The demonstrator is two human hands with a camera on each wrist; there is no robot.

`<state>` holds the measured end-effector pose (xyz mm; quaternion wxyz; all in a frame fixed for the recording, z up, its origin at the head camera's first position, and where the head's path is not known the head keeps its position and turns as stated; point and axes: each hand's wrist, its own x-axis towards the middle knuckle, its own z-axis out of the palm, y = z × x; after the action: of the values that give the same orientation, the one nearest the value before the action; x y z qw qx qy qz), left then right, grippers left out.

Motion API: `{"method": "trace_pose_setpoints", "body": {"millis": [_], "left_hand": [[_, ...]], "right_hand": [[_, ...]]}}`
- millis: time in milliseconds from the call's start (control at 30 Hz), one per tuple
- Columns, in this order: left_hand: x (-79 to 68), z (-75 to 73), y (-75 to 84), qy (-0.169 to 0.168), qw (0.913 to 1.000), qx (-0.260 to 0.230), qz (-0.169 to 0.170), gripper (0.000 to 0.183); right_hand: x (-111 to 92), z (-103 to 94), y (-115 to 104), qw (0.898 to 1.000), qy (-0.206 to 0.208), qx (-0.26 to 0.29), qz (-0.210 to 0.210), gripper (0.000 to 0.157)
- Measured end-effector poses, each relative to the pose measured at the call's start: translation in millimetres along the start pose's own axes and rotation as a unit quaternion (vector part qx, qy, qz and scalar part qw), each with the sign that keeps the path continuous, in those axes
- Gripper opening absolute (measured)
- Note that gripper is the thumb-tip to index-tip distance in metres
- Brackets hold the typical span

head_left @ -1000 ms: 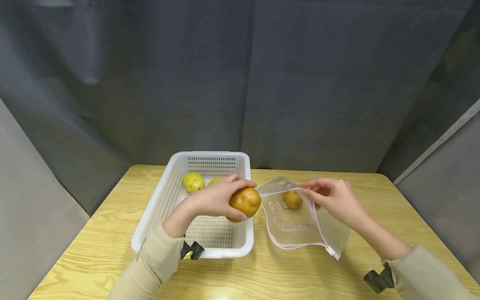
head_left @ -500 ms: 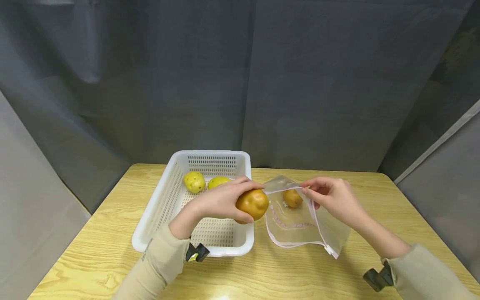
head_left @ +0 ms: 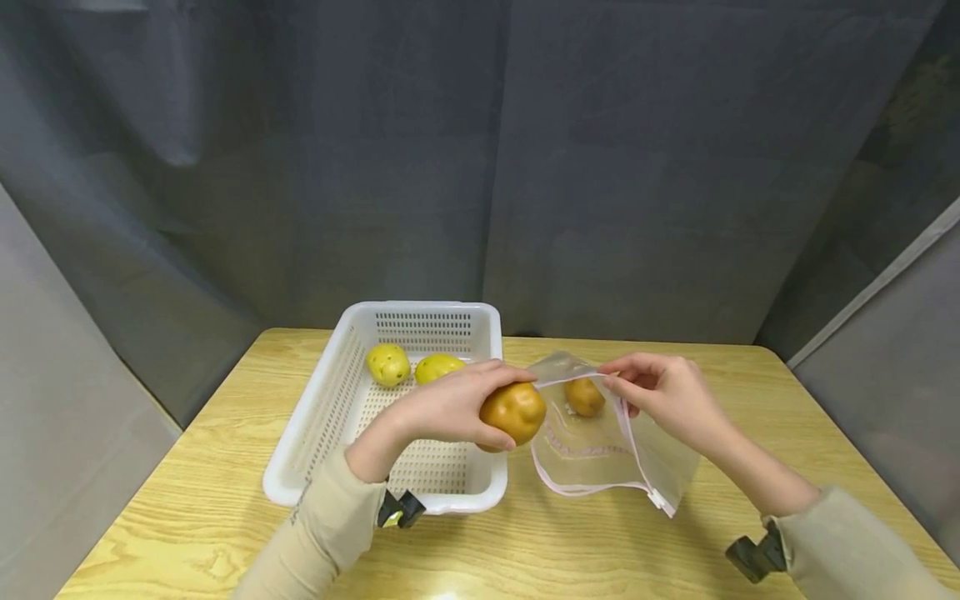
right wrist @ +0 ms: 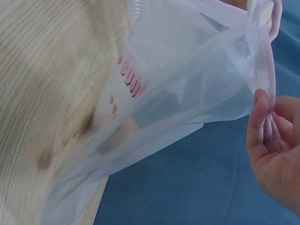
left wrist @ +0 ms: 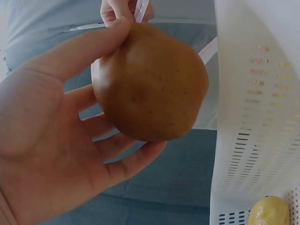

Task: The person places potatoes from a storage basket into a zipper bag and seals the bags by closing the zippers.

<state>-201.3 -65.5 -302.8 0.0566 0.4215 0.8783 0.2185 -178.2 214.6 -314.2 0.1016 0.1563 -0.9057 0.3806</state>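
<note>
My left hand (head_left: 446,408) holds a smooth, lumpy brown potato (head_left: 519,414) over the basket's right rim, close to the mouth of a clear zip bag (head_left: 577,471). In the left wrist view the thumb lies over one side of the potato (left wrist: 152,86), with the fingers curled beneath and small dark specks on its skin. My right hand (head_left: 667,396) pinches the bag's pink-edged rim between thumb and fingers, and the mouth gapes toward the left. Through the film a second brown potato (head_left: 583,397) shows inside. In the right wrist view, pinkish-red printing marks the bag (right wrist: 187,70).
A white perforated basket (head_left: 459,502) stands left of the bag on the wooden table (head_left: 510,558). In it lie two yellow potato-like pieces, a spotted one (head_left: 387,364) and a longer one (head_left: 438,367). A dark curtain (head_left: 480,167) hangs behind the table.
My left hand has moved right with the brown potato, from over the basket toward the bag's mouth, uncovering the longer yellow piece. My right hand and the bag have stayed almost still.
</note>
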Motion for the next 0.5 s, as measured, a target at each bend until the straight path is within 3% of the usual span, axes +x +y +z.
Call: {"method": "trace_pose_setpoints", "body": {"millis": [500], "left_hand": [[4.9, 6.0, 15.6, 0.004, 0.9989, 0.032, 0.036, 0.072]], "right_hand": [[0.3, -0.5, -3.8, 1.0, 0.004, -0.007, 0.0, 0.021]]}}
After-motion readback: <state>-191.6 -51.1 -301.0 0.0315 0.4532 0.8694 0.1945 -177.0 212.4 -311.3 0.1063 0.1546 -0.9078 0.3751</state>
